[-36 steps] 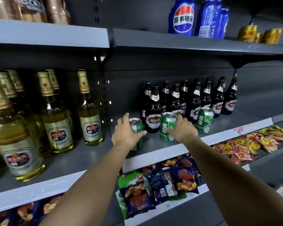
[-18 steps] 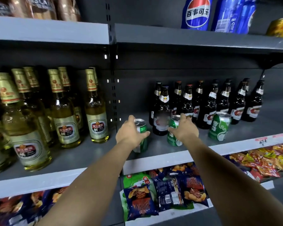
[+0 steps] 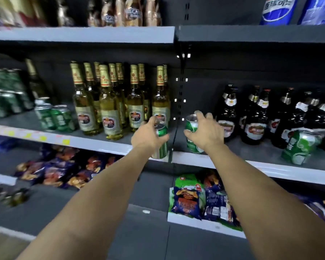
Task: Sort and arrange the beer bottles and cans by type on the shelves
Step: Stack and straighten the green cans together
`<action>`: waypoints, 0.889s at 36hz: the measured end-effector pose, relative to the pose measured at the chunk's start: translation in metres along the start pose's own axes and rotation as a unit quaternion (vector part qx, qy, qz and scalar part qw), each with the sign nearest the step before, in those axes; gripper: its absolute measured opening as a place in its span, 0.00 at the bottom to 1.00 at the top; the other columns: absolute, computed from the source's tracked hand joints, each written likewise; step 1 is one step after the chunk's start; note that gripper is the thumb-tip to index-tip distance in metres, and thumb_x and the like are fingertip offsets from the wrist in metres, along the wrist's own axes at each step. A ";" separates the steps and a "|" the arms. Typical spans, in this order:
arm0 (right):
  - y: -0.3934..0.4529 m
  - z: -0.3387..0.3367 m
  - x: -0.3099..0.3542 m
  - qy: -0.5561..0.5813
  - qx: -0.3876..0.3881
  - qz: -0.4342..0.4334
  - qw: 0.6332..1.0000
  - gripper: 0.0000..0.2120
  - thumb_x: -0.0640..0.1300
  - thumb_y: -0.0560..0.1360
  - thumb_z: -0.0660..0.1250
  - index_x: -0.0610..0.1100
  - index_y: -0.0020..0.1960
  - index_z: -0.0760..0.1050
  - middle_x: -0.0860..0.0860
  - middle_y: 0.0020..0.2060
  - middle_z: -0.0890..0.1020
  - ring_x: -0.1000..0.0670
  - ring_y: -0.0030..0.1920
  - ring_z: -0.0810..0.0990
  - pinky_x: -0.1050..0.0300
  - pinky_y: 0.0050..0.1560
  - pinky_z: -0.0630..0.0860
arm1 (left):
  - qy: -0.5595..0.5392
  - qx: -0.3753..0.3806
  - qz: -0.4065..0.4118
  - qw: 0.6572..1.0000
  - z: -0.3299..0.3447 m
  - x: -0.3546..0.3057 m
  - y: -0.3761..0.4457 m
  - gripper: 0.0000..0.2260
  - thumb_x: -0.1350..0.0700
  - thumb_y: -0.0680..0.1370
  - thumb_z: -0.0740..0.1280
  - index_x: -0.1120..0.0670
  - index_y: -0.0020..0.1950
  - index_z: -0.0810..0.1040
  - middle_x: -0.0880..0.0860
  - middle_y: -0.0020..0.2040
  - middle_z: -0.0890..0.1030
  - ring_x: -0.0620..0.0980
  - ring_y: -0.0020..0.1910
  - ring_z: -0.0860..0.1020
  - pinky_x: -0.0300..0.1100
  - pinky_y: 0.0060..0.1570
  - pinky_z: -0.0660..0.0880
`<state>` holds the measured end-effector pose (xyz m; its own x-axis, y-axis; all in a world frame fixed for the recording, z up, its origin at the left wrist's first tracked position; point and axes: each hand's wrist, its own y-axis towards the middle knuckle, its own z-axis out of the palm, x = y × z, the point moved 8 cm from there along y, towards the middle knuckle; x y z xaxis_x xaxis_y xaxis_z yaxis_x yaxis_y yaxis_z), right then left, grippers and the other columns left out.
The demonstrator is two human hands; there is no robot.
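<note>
My left hand grips a green beer can lifted off the shelf, in front of the seam between the two shelf bays. My right hand grips a second green can just right of the seam. A third green can stands on the right shelf before the dark brown bottles. Pale yellow beer bottles stand in a group on the left shelf. Two more green cans sit left of them, next to green multipacks.
Snack bags fill the lower shelves, with more bags at left. Blue cola bottles stand on the top right shelf, wrapped gold-coloured items on the top left. A perforated upright divides the bays.
Both hands have closed on their cans and lifted them, carrying them leftward to the bay seam. The view has swung left, bringing the green cans and multipacks at far left into sight.
</note>
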<state>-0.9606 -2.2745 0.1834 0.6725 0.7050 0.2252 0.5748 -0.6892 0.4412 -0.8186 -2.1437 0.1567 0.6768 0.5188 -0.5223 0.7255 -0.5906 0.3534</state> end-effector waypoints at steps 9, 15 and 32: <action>-0.045 0.067 0.155 0.072 0.080 -0.120 0.987 0.30 0.61 0.72 0.68 0.51 0.68 0.62 0.45 0.62 0.70 0.40 0.57 0.77 0.51 0.46 0.72 | 0.049 -0.034 -0.099 0.993 -0.069 0.139 -0.049 0.25 0.40 0.72 0.70 0.45 0.65 0.68 0.52 0.57 0.76 0.54 0.53 0.78 0.45 0.43 0.75; -0.072 0.109 0.278 0.093 0.126 -0.194 0.968 0.30 0.61 0.72 0.67 0.50 0.68 0.62 0.46 0.62 0.70 0.41 0.56 0.77 0.52 0.46 0.72 | 0.091 -0.057 -0.163 0.981 -0.131 0.250 -0.080 0.28 0.39 0.72 0.69 0.45 0.68 0.67 0.51 0.59 0.75 0.53 0.52 0.78 0.43 0.38 0.72; -0.108 0.192 0.598 0.150 0.166 -0.244 0.944 0.27 0.60 0.70 0.67 0.51 0.64 0.65 0.47 0.59 0.72 0.42 0.55 0.78 0.53 0.44 0.72 | 0.074 -0.101 -0.241 0.963 -0.295 0.528 -0.092 0.22 0.43 0.71 0.69 0.45 0.62 0.70 0.51 0.55 0.76 0.55 0.54 0.77 0.43 0.43 0.71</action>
<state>-0.5306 -1.8106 0.1039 0.1567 0.9332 0.3233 0.9300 -0.2496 0.2698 -0.4913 -1.6329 0.0777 0.2560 0.7932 -0.5526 0.9589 -0.1359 0.2491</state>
